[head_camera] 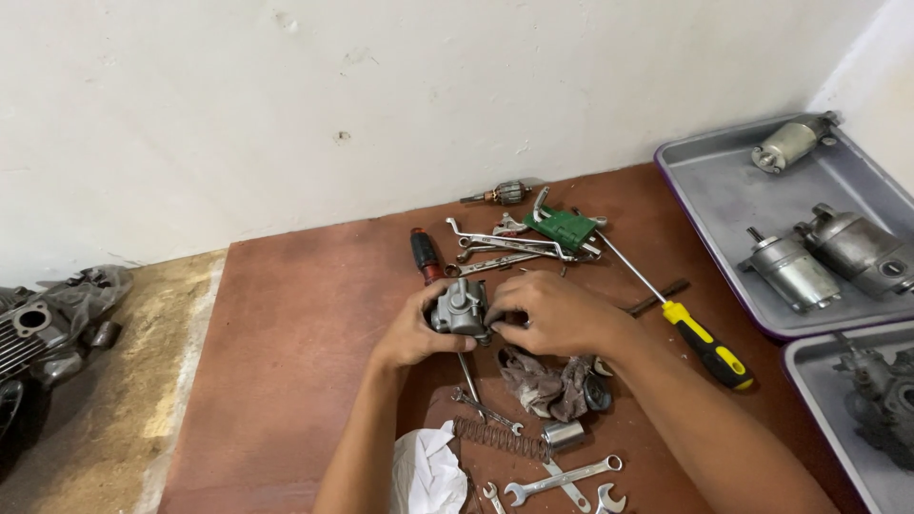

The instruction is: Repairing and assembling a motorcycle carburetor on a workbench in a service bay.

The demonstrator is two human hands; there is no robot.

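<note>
- Left hand [411, 333]: bare, no glove, ring or watch in view.
- Right hand [557, 314]: bare too, fingers unadorned.
- Both forearms: uncovered along their whole visible length; no sleeve, cuff or strap shows before the picture's lower edge.

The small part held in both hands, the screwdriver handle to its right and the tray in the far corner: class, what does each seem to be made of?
Small part: dull grey with moulded contours, probably cast metal.
Screwdriver handle: glossy yellow with black bands, likely plastic, perhaps with rubber grips.
Tray: smooth matte grey with rolled rim, apparently sheet metal.
</note>
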